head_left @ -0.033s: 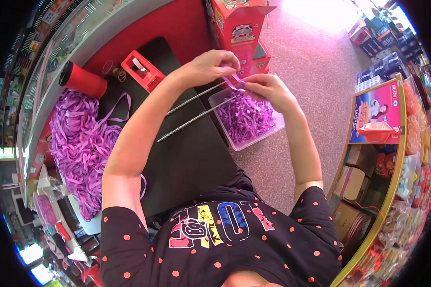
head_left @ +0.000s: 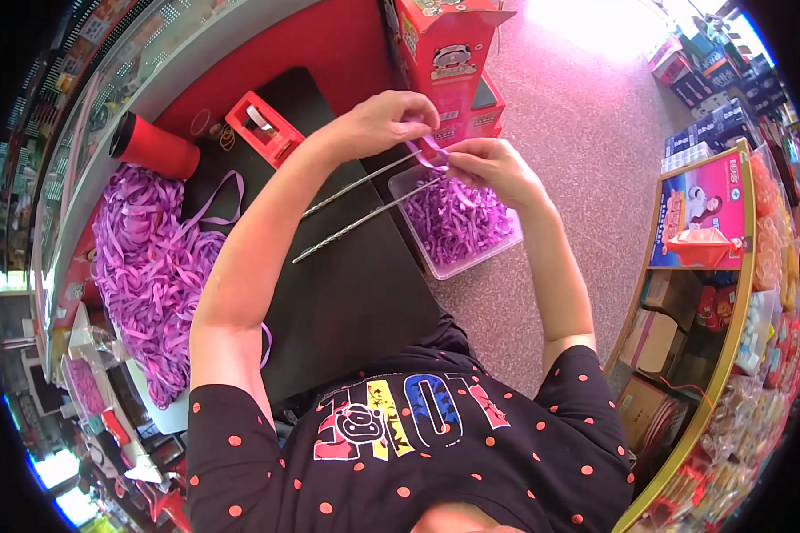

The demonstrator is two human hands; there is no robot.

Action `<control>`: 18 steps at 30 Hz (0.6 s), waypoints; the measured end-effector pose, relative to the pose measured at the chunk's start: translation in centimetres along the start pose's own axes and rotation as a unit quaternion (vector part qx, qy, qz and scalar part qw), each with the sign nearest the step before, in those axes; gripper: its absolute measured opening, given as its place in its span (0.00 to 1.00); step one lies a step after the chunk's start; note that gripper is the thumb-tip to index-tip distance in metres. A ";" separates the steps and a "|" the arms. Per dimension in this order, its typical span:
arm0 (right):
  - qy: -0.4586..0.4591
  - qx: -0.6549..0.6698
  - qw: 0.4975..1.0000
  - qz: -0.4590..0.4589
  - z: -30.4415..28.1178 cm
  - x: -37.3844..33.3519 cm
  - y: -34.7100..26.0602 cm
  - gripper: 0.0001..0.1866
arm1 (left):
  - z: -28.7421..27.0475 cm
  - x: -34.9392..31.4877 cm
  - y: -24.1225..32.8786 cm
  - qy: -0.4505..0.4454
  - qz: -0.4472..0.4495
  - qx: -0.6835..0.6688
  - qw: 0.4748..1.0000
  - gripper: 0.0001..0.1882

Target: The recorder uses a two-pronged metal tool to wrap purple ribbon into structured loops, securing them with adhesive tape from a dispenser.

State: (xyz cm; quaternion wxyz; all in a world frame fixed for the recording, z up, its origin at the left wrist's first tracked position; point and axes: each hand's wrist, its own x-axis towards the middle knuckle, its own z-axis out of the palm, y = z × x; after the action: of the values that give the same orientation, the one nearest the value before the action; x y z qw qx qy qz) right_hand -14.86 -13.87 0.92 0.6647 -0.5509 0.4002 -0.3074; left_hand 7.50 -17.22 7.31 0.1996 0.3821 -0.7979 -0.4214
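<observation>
Fingers of the right hand (head_left: pixel 500 167) are pressed together, pinching a purple ribbon (head_left: pixel 435 166) just above the middle of the frame. Those of the left hand (head_left: pixel 387 120) curl at the ribbon's other side; what exactly their tips grip, I cannot tell. Holding it from two sides probably keeps the small loop open and steady. Two metal rods (head_left: pixel 356 228) reach up toward the hands, apart from each other, perhaps spaced that way to give the ribbon a fixed width; how they are anchored is hidden. Just below the hands, a clear tub (head_left: pixel 500 249) holds purple strips (head_left: pixel 462 218), likely set there to be within easy reach. Across the dark table (head_left: pixel 356 329), a purple heap (head_left: pixel 156 266) fills the left of the frame, seemingly pushed aside for working room. Beyond, toward the upper left, lie a red tumbler (head_left: pixel 164 149) and a red tape holder (head_left: pixel 281 149).
</observation>
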 end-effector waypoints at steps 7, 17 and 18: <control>-0.126 0.247 0.958 0.077 2.2 3.9 5.7 0.09 | -0.7 -3.5 -1.7 0.013 -0.099 0.050 0.994 0.10; 0.011 0.322 0.946 -0.037 8.2 3.0 7.4 0.08 | 4.8 -7.2 0.9 0.349 -0.100 0.211 0.908 0.06; 0.015 0.331 0.943 -0.039 8.5 2.9 7.3 0.08 | 5.4 -7.5 0.8 0.352 -0.113 0.221 0.902 0.06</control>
State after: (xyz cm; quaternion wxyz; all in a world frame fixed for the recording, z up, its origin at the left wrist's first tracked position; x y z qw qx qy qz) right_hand -6.29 -10.75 -6.17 0.7911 -0.3102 0.2637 -0.4565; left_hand 8.39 -8.27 4.94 0.3294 0.6273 -0.6996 -0.0922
